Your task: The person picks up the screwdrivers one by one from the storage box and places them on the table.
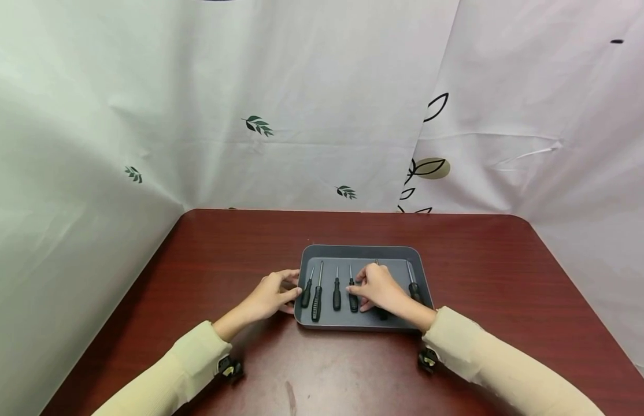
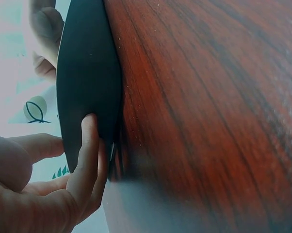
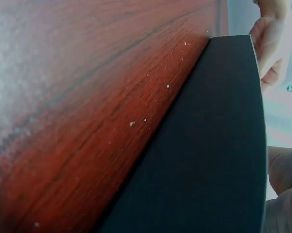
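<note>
A grey shallow tray lies on the table with several black-handled screwdrivers in a row, shafts pointing to the far side. My left hand grips the tray's left rim, thumb over the edge and fingers against the outer wall, as the left wrist view also shows. Inside the tray, my right hand has its fingertips at the handle of one screwdriver, with a finger lying across it. Another screwdriver is mostly hidden under that hand. One more screwdriver lies along the tray's right side.
The reddish-brown wooden table extends around the tray. A white cloth with leaf prints hangs behind it and at both sides. Small dark devices sit at both wrists.
</note>
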{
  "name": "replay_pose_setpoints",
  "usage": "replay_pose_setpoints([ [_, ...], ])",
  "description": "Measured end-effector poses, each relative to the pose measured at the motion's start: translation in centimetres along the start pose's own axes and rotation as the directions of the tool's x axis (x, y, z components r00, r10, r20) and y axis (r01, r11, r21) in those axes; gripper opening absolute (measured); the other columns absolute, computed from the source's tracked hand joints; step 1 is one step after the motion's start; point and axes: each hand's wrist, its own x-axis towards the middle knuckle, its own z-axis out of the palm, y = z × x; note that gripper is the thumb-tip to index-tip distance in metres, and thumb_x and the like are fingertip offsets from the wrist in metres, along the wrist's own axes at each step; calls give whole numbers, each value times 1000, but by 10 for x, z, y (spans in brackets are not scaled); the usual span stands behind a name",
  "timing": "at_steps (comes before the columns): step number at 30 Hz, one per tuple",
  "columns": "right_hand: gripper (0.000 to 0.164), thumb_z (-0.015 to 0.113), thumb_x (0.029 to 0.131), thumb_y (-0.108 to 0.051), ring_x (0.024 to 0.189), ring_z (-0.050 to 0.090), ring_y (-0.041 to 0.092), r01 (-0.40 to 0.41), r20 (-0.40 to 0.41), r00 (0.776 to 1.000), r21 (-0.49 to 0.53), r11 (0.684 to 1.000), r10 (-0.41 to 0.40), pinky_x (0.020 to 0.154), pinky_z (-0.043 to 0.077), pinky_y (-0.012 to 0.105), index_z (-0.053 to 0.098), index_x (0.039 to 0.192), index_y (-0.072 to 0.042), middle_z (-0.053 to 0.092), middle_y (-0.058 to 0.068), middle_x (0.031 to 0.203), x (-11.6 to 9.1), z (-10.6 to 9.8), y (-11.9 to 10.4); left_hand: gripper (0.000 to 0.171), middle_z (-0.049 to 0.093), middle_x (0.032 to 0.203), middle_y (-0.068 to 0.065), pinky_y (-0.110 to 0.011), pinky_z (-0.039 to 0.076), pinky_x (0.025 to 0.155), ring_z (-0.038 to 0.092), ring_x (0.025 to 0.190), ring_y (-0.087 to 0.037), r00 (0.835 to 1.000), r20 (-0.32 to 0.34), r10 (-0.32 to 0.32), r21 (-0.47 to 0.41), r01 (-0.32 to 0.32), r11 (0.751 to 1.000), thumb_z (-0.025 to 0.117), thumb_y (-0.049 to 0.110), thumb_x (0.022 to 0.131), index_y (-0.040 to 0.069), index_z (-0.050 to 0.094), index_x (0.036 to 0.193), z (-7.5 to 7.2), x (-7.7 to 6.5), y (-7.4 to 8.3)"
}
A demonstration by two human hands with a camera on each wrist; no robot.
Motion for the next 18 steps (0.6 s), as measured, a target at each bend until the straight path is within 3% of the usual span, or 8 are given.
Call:
replay_pose_setpoints([
  [8, 39, 79, 86, -7, 44, 64, 22, 5, -5, 1000, -19, 1000, -5, 46, 58, 31, 63, 113, 15, 63, 13, 59, 5, 2, 1, 49, 58, 119, -31, -37, 63, 62, 69, 87, -29, 1000, 0, 4, -6, -4, 1000, 58, -3, 98, -18, 39, 141, 0, 0, -1],
  [18, 27, 81, 84, -4, 41, 62, 22, 3, -12, 1000, -51, 999, -3, 45, 57, 31, 65, 102, 10, 61, 11, 54, 8, 3, -1, 49, 58, 120, -31, -37, 63, 62, 69, 87, -29, 1000, -4, 4, -4, -4, 1000, 59, -2, 98, -17, 39, 141, 0, -1, 0],
])
